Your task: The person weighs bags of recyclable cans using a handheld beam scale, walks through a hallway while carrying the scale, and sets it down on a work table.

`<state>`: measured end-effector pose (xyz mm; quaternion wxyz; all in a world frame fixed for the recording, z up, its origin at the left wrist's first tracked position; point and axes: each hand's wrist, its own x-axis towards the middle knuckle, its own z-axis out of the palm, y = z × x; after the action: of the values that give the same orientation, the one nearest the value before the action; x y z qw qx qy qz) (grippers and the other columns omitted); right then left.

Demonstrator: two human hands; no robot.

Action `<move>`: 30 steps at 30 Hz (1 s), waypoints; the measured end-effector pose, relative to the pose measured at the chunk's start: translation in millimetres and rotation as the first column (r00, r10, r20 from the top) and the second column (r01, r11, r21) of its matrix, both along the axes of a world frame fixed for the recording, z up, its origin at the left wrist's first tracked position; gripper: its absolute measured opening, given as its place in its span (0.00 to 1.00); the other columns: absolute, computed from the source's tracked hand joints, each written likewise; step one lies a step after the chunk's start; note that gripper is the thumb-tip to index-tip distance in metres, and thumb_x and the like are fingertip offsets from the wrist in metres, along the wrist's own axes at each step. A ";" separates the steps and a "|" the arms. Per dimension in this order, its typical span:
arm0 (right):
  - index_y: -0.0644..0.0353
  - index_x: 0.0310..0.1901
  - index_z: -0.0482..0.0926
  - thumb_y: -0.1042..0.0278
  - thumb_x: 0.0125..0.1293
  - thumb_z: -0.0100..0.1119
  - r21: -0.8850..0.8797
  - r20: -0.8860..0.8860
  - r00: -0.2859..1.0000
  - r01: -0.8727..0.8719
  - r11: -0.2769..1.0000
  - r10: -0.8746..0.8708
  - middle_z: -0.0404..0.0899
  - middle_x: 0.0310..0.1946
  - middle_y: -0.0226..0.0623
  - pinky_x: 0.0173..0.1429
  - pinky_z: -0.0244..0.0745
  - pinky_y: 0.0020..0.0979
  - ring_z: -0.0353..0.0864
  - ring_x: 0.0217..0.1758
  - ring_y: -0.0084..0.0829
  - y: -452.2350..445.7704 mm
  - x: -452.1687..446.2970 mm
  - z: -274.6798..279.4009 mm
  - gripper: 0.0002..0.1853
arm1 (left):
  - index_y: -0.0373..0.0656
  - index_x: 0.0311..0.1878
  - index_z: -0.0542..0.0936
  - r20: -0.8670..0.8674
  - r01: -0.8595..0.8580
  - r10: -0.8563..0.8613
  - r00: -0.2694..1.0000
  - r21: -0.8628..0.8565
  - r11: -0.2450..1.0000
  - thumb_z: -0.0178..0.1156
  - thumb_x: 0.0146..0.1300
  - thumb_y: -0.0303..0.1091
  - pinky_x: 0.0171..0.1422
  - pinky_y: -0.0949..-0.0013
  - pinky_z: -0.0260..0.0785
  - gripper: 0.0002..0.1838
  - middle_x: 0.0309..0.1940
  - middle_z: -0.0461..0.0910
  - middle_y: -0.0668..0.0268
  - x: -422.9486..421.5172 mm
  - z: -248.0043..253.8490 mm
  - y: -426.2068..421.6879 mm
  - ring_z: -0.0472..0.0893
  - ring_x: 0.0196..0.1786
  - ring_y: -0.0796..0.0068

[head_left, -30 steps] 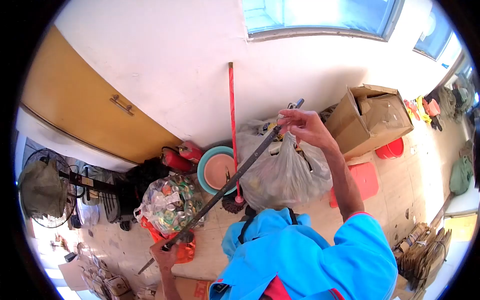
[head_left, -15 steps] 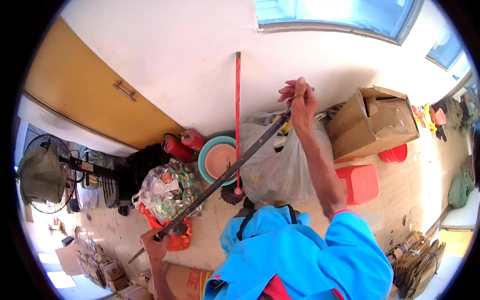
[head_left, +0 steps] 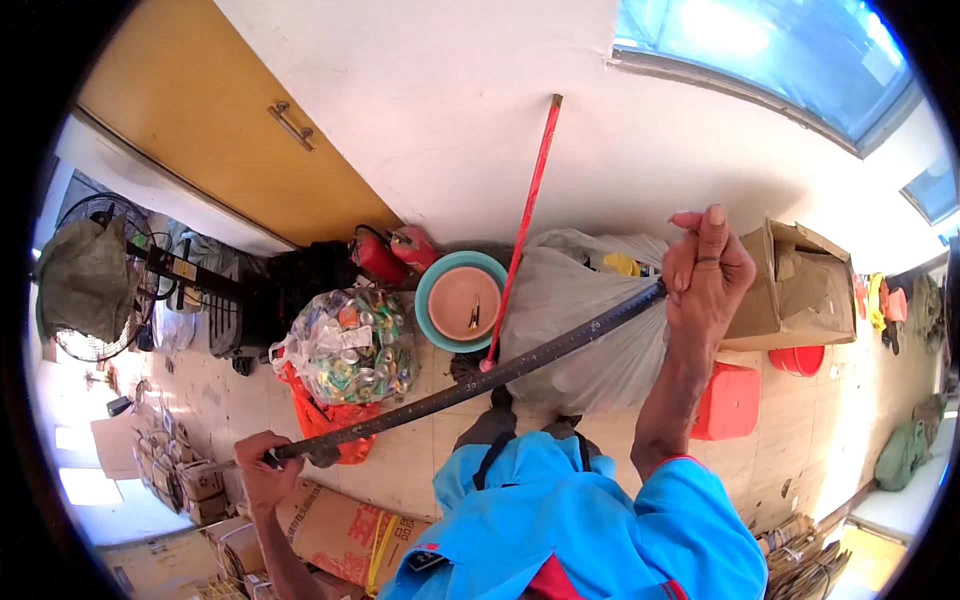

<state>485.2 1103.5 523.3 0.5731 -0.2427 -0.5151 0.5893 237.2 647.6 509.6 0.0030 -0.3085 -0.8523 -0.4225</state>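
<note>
A long dark rod with pale number marks, which looks like a steelyard beam [head_left: 490, 378], slants across in front of my body. My left hand [head_left: 268, 472] is closed round its thinner, lower end. My right hand [head_left: 708, 262] is raised, its fingers curled at the thicker upper end; part of the grip there is hidden. A dark lump [head_left: 323, 456] shows just below the beam near my left hand, and I cannot tell whether it hangs from it. Behind the beam are a large translucent bag [head_left: 580, 370] and a bag of crushed cans [head_left: 352, 365].
A red-handled mop [head_left: 530, 215] leans on the wall beside nested basins [head_left: 425, 330] and red fire extinguishers [head_left: 378, 258]. An open cardboard box [head_left: 760, 310] and a red plastic container [head_left: 727, 405] stand right. Flattened cardboard [head_left: 340, 535] lies lower left; a fan [head_left: 95, 285] stands far left.
My view has shifted, so the background sits differently. The beam is nearer level now; my right hand is lower and farther right, its fingers more curled. My left hand still grips the thin end.
</note>
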 end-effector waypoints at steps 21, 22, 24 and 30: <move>0.70 0.46 0.81 0.61 0.74 0.52 0.325 -0.009 0.995 0.101 0.940 -0.104 0.66 0.14 0.22 0.13 0.44 0.18 0.56 0.13 0.10 24.1 -7.8 87.6 0.17 | 0.40 0.40 0.81 -0.758 -0.115 -0.098 0.645 -0.223 0.968 0.67 0.40 0.28 0.42 0.61 0.67 0.18 0.31 0.78 0.60 -71.0 78.5 21.7 0.76 0.36 0.60; 0.71 0.50 0.79 0.64 0.74 0.52 0.357 0.014 0.995 0.087 0.930 -0.098 0.70 0.18 0.25 0.14 0.45 0.17 0.55 0.13 0.09 36.1 3.5 85.9 0.16 | 0.40 0.43 0.81 -0.771 -0.178 -0.026 0.636 -0.179 0.968 0.69 0.41 0.30 0.50 0.58 0.66 0.21 0.34 0.78 0.61 -69.0 79.0 17.2 0.76 0.42 0.58; 0.73 0.55 0.76 0.67 0.73 0.52 0.370 0.011 0.998 0.050 0.928 -0.058 0.75 0.23 0.30 0.14 0.47 0.15 0.53 0.13 0.09 45.7 18.4 87.8 0.17 | 0.42 0.47 0.80 -0.775 -0.266 0.084 0.626 -0.111 0.958 0.71 0.41 0.33 0.62 0.53 0.62 0.25 0.38 0.78 0.61 -70.4 75.8 10.6 0.75 0.51 0.57; 0.77 0.53 0.75 0.62 0.74 0.53 0.299 -0.044 0.977 0.211 0.931 -0.208 0.55 0.14 0.20 0.13 0.38 0.18 0.46 0.11 0.10 22.8 18.1 110.6 0.21 | 0.44 0.46 0.80 -0.736 -0.286 0.192 0.650 -0.003 0.958 0.74 0.44 0.29 0.54 0.60 0.64 0.22 0.30 0.76 0.69 -81.1 75.6 -8.8 0.74 0.38 0.68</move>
<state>503.3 1126.4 634.0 0.6659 -0.2025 -0.5669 0.4407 156.1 638.8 585.2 0.3785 -0.3353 -0.8370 -0.2093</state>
